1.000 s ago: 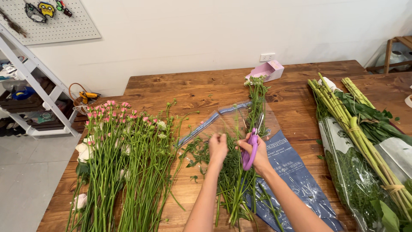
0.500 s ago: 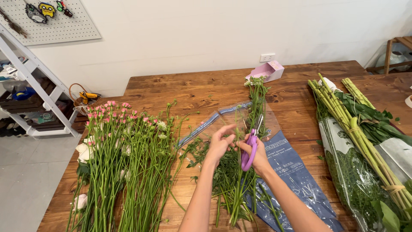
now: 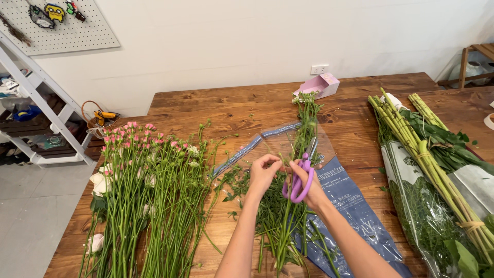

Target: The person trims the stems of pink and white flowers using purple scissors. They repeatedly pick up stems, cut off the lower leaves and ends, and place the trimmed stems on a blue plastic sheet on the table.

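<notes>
Right hand (image 3: 309, 184) grips purple scissors (image 3: 300, 177); left hand (image 3: 263, 172) fingers pinch a green stem (image 3: 303, 128). Best to keep stem taut, cut clear of the plastic sleeve (image 3: 345, 201)

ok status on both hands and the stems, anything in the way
Right hand grips purple scissors. Left hand pinches green stems. Clear wrapper under stems.
</notes>
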